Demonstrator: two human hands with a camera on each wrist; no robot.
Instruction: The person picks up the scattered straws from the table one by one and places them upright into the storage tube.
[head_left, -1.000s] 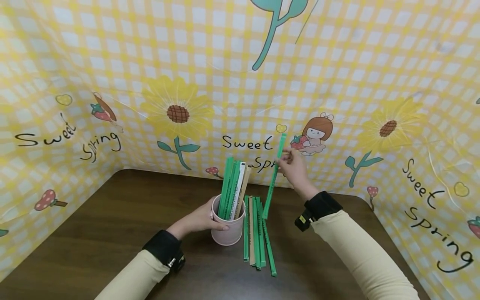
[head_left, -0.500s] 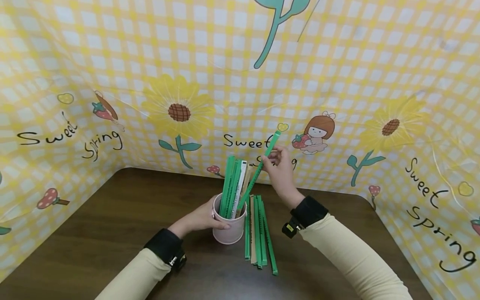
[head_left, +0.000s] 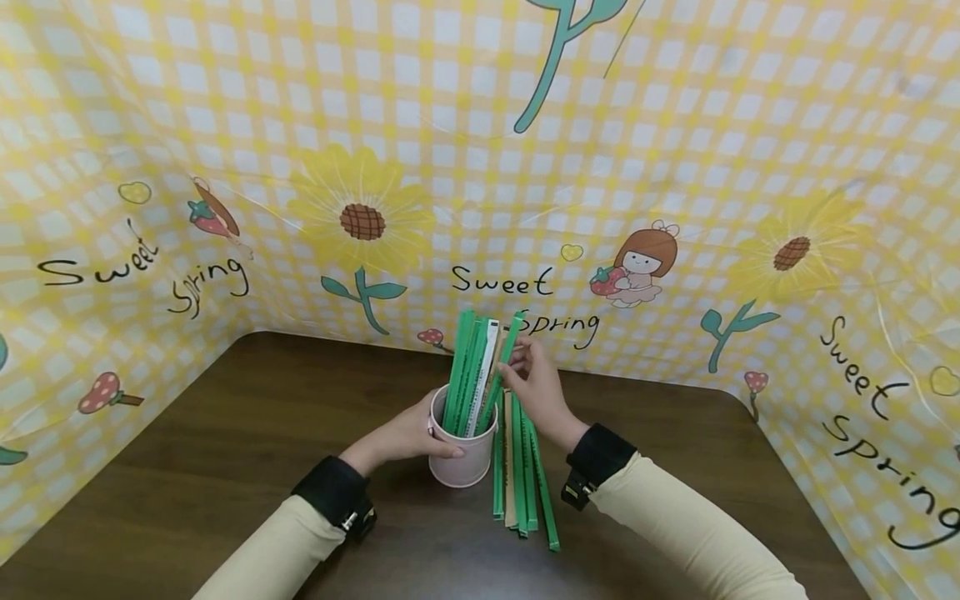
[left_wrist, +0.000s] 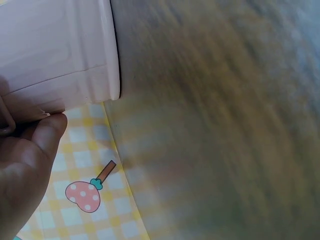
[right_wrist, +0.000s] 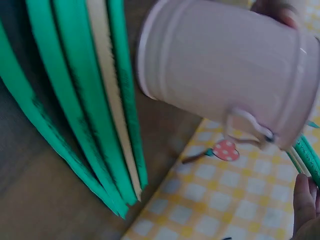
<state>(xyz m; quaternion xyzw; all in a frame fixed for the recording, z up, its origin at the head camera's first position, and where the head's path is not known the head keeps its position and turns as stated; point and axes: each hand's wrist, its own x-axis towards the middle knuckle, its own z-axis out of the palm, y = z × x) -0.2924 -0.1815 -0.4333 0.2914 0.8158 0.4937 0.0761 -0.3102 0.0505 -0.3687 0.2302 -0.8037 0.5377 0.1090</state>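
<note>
A small pale pink pail [head_left: 460,467] stands on the table, held round its left side by my left hand [head_left: 401,435]. Several paper-wrapped straws lean upright in it: green ones [head_left: 461,367], a white one [head_left: 483,371] and a tan one. My right hand [head_left: 542,390] pinches a green wrapped straw [head_left: 511,346], its lower end inside the pail's mouth. Right of the pail, several green wrapped straws [head_left: 531,479] and a tan one [head_left: 510,475] lie on the table. In the right wrist view, my right fingers [right_wrist: 304,202] touch a green straw beyond the pail's rim.
The dark brown wooden table [head_left: 225,467] is backed and flanked by a yellow checked cloth [head_left: 480,183] printed with flowers and lettering. A small wire handle [right_wrist: 245,130] hangs at the pail's side.
My right hand has moved left and down, bringing the green wrapped straw from above the table straws into the pail's mouth. My left hand keeps its hold on the pail.
</note>
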